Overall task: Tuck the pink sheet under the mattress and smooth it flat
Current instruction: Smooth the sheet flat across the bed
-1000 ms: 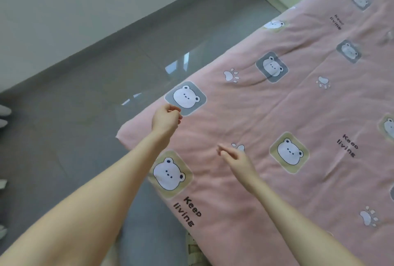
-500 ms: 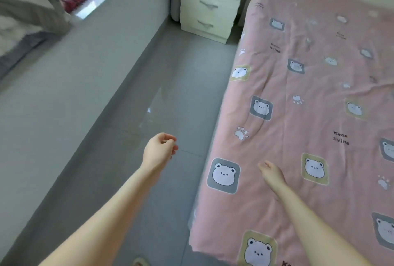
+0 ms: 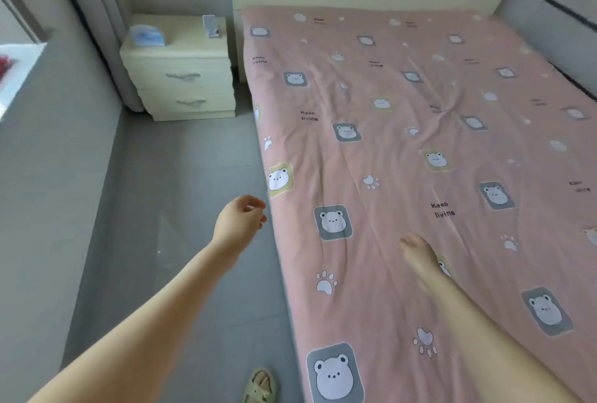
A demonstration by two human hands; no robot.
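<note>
Head | pink sheet reads "Keep living" | left hand fingers curled, empty | right hand unclear

- The bed carries a pink sheet with bear prints, spread over its whole top, creased near the middle.
- The grey floor holds a pale nightstand and a green slipper beside the bed.

pink sheet | bear/paw print, "Keep living" txt | spread over whole bed | creased near mid-right
</note>
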